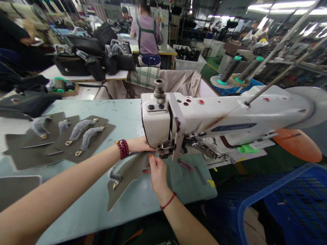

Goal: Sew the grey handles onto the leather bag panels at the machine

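A grey leather-like bag panel (127, 177) with a plastic-wrapped handle (115, 175) lies partly under the head of a white sewing machine (155, 119). My right hand (157, 172) pinches the panel's near edge between thumb and fingers, just in front of the needle area. Reaching in from the left, my left hand (139, 144) rests at the panel's far side; its fingers are hidden behind the machine head. To the left, several similar grey panels (99, 146) with wrapped handles and gold-coloured buckles overlap on the pale green table (76, 190).
Another grey panel (17, 190) lies at the left edge. Black bags (74, 64) stand on a table behind. Thread cones (231, 69) rise behind the machine. A blue plastic basket (281, 200) stands at the lower right. A person (148, 34) sits further back.
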Available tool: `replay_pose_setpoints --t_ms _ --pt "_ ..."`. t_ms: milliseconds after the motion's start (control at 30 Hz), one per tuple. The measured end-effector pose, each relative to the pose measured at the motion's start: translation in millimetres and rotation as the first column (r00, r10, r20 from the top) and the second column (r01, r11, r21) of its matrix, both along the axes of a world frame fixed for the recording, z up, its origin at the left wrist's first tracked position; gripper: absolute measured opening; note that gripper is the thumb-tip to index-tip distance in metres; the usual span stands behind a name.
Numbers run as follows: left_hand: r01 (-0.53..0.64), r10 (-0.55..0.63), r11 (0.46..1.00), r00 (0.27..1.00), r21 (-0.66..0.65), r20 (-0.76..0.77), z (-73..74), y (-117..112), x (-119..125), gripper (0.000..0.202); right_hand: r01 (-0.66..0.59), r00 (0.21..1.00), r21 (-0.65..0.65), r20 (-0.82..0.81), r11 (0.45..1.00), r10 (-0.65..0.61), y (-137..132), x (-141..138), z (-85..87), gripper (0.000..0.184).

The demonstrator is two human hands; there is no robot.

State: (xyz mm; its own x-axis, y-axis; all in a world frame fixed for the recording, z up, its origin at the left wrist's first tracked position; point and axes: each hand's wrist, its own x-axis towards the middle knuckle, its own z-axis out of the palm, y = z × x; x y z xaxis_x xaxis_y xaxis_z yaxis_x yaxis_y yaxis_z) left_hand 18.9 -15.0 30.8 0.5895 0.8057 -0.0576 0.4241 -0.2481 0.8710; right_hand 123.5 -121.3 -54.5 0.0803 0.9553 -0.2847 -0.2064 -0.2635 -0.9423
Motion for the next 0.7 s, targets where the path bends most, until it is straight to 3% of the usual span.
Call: replay_pose_setpoints --t_ms 100,233,367,500,567,700 --pt "0.000 0.000 0.996 1.000 -0.085 0.002 -14.1 -8.3 -2.3 0.040 -0.012 0.999 0.000 0.051 1.000 0.012 -3.1 5.2 1.7 0.038" --pt "-0.194 0.202 0.972 0.978 -0.132 0.049 -35.3 -30.8 2.1 0.037 -0.087 0.991 0.002 0.104 0.996 0.087 -4.1 24.5 3.4 0.038" --pt "-0.440 0.459 0.884 0.881 -0.162 0.114 -45.5 -59.6 18.6 0.040 -0.288 0.945 0.017 0.166 0.958 0.281 4.9 59.5 12.8 0.039" --pt "-0.523 0.551 0.831 0.820 -0.190 0.157 -49.4 -78.0 26.1 0.035 -0.478 0.856 0.010 0.227 0.878 0.463 20.2 86.4 28.6 0.041" --pt "-0.557 0.590 0.806 0.780 -0.198 0.209 -57.1 -86.8 21.2 0.037 -0.509 0.837 0.012 0.241 0.861 0.492 24.5 92.1 34.4 0.040" --pt "-0.692 0.701 0.704 0.642 -0.158 0.310 -84.7 -118.2 6.1 0.049 -0.509 0.843 0.054 0.232 0.859 0.486 15.7 95.8 35.3 0.040"
